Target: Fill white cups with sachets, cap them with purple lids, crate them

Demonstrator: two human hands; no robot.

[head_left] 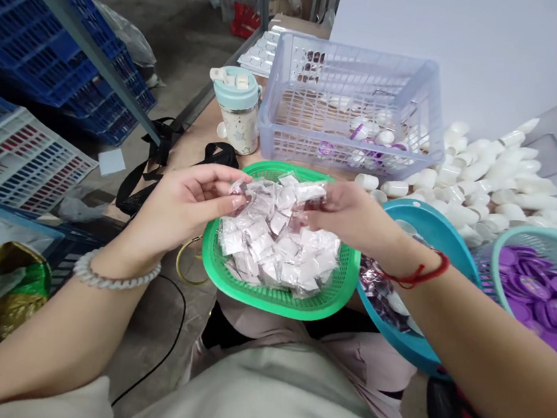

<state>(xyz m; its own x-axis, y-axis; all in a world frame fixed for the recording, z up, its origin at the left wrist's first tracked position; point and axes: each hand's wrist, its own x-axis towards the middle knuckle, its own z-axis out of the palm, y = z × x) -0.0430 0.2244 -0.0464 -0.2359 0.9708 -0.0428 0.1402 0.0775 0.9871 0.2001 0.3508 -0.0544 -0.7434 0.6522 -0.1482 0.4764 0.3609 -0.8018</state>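
A green plastic basket sits at my lap, heaped with small clear-wrapped packets that look whitish-pink. At the heap's upper left is my left hand, its thumb and fingers closed on packets at the edge. From the other side my right hand reaches over the basket's rim, with its fingers curled round packets at the upper right; its fingertips are partly hidden by the wrapping. Beneath my right forearm stands a blue round basin holding shiny wrapped pieces and some white ones.
Behind the green basket is a translucent lilac crate with white and purple pieces. A tumbler stands to its left. White plastic caps are piled at right, near a pale teal basket of purple discs. Blue crates are stacked at left.
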